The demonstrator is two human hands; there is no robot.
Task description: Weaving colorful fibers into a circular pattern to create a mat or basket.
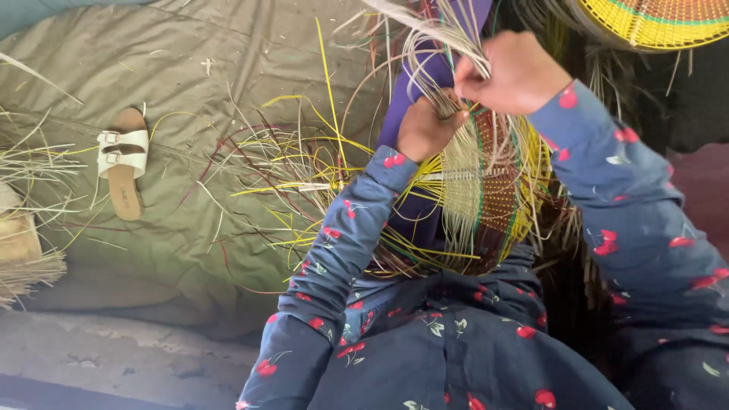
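A half-woven basket [486, 190] of pale straw with yellow, green and brown bands rests on my lap, its loose strands fanning out. My left hand [425, 129] is closed around a bundle of pale straw strands [448, 53] at the basket's upper edge. Just above and to the right, my right hand [512, 72] pinches the same strands between its fingers. Both arms wear dark blue sleeves printed with red cherries. A purple cloth [425, 83] lies behind the basket.
An olive-green tarp [190, 68] covers the ground at left, with a white-strapped sandal [124, 162] on it. Loose yellow and red straws [296, 167] are scattered beside the basket. Dry straw bundles [23, 266] lie at far left. A finished yellow woven piece [661, 23] sits top right.
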